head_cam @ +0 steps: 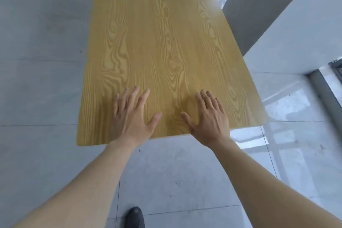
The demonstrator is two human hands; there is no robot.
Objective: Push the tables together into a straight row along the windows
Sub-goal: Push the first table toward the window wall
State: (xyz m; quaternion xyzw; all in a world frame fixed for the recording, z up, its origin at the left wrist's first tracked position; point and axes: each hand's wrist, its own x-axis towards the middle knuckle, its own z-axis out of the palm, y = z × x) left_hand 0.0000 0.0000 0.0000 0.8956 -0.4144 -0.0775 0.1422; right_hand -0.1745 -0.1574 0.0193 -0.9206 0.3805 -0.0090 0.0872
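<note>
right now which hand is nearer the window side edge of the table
Right. The right hand lies flat closer to the wooden table's window-side edge; the left hand lies flat nearer the opposite edge.

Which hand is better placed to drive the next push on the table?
Neither clearly: left hand and right hand both lie flat, fingers spread, near the table's close edge. The right sits nearer the window side.

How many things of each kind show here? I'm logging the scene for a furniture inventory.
Tables: 1, the wood-grain table
Hands: 2, the left hand and the right hand, both flat on the tabletop
Shoes: 1, the dark shoe
Total: 4
</note>
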